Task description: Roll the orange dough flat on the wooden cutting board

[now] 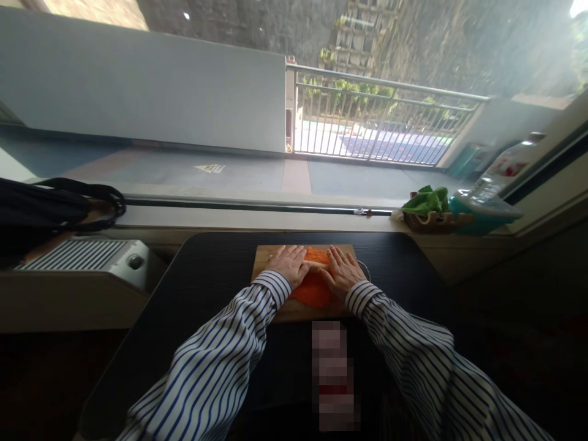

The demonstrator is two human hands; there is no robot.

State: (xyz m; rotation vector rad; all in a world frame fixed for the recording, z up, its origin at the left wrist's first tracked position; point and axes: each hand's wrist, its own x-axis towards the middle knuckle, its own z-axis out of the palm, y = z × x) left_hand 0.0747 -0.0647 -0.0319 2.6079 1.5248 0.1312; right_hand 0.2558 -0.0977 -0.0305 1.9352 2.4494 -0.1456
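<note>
A pale wooden rolling pin (316, 265) lies crosswise on a flattened sheet of bright orange dough (315, 291). My left hand (290, 264) rests palm down over the pin's left part, its fingers stretched forward. Over the right part lies my right hand (344, 269), also flat, with fingers extended and slightly apart. Both thumbs point inward toward the bare middle of the pin. The dough shows in front of and behind the pin, on a wooden board (294, 315). The pin's ends are hidden under my hands.
The board sits on a dark table (211, 275) by a window. A rounded metal edge (366, 271) shows right of the board. On the sill stand a basket (429, 222) with a green cloth (427, 200), a teal container (489, 214) and a plastic bottle (505, 168). A radiator (92, 260) is at left.
</note>
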